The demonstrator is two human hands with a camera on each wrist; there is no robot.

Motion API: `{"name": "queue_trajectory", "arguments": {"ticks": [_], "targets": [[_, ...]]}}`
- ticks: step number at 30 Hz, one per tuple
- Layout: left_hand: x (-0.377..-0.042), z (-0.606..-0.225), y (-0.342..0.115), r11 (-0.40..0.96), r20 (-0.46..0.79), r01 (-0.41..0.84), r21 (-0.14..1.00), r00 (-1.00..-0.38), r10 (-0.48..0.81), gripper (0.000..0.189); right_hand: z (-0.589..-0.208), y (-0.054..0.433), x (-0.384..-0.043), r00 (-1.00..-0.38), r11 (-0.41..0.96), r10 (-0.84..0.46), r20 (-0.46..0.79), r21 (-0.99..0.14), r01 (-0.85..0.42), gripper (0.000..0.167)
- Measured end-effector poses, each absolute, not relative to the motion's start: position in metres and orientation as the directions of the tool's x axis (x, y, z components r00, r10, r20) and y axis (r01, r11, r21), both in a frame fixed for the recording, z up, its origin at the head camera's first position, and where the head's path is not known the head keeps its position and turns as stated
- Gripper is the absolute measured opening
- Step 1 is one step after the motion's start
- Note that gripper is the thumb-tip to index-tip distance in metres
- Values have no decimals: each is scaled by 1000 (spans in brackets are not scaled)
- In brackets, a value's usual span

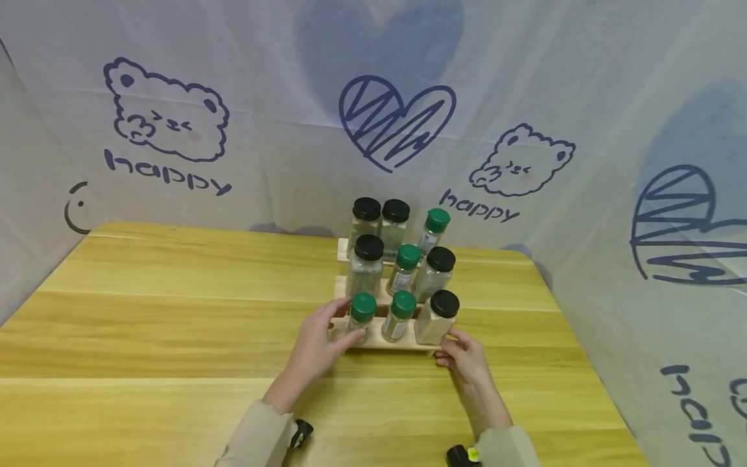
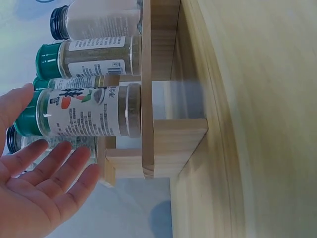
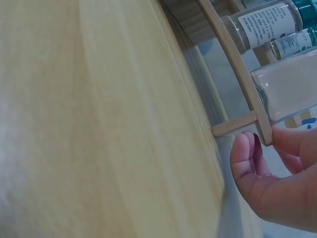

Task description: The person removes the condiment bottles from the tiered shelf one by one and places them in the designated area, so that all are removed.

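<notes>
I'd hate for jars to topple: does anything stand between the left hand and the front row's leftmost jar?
Nothing visible: the left hand is close beside that green-capped jar, with no other jar between them.

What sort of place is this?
Probably a makeshift filming or demo booth: printed fabric hangs behind a wood-grain table, with a stepped rack of jars set on it.

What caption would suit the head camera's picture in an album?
Left hand by a green-capped jar, right hand at the corner of a wooden rack holding nine jars.
</notes>
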State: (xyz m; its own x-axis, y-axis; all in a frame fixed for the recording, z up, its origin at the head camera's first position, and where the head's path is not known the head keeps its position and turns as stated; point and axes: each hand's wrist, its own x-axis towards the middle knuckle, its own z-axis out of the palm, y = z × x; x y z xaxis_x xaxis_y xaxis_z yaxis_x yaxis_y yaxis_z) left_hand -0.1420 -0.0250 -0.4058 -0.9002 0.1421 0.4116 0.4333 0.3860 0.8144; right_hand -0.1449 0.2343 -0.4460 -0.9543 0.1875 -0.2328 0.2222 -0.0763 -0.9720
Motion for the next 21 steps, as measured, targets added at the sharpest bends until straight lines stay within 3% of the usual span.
{"name": "queue_trajectory", "arguments": {"ticks": [21], "targets": [[-151, -406, -12, 360, 446, 457, 813, -887, 119, 43, -446, 236, -147, -961, -91, 154, -229, -972, 217, 35]]}}
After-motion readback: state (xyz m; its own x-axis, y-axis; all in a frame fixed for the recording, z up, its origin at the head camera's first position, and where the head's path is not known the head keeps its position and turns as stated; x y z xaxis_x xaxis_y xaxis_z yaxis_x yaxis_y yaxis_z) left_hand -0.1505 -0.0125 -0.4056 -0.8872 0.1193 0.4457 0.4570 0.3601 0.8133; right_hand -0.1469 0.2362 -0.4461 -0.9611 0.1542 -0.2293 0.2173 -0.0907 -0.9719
